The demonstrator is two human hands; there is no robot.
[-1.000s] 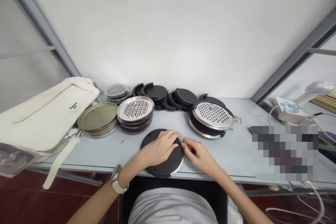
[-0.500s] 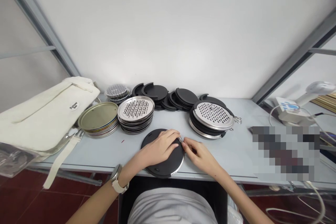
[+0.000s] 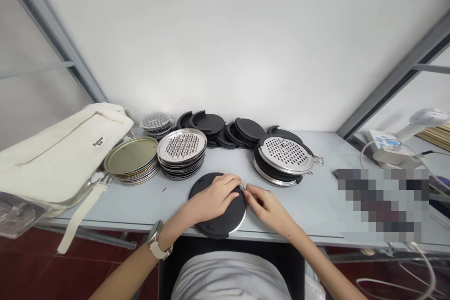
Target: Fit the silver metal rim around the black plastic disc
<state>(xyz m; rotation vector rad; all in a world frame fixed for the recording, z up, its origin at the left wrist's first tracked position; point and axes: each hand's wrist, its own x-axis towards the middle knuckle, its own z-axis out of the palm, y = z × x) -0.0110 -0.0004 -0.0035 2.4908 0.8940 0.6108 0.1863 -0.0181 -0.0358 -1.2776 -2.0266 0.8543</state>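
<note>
A black round disc [image 3: 220, 225] with a metal rim along its right side lies flat at the table's front edge. Across its top rests my left hand [image 3: 216, 197], fingers curled together near a small metal ring [image 3: 242, 187] at the disc's upper right edge. My right hand [image 3: 263, 204] pinches that same ring from the right with thumb and forefinger. The fingertips of both hands almost meet there and partly hide the ring. Whether my left fingers grip the ring or only press on the disc is hard to make out.
Behind the hands stand gold plates [image 3: 131, 155], grater discs [image 3: 183, 146] and black holders [image 3: 249, 130]. An assembled grater stack [image 3: 286, 153] sits to the right. A white bag [image 3: 63, 150] lies at the left, a white device [image 3: 390, 150] at the right.
</note>
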